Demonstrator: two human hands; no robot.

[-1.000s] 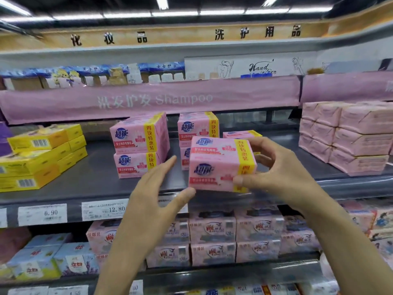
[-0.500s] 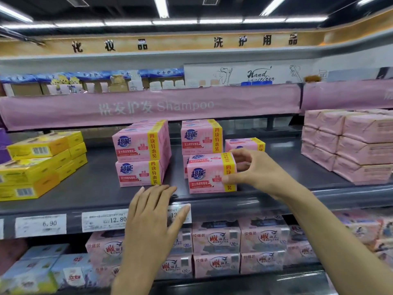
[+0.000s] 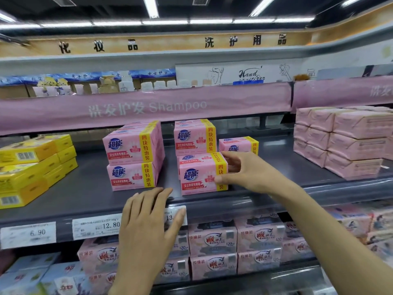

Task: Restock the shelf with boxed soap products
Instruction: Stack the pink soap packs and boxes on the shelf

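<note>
- The soap box [image 3: 197,177], airborne a second ago, now sits on the shelf [image 3: 85,192], just left of the right grip [image 3: 251,175], which still pinches its right end.
- The left grip [image 3: 146,222], fingers flat and relaxed, has dropped to the shelf edge below.
- This box looks placed; only release remains.

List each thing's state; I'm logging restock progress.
Front pink soap box: upright on the shelf, gripped at its right end.
Right hand: grips that box.
Left hand: flat on the shelf's front edge.
Left pink soap stack: two high, untouched.
Yellow boxes: stacked, untouched.
</note>
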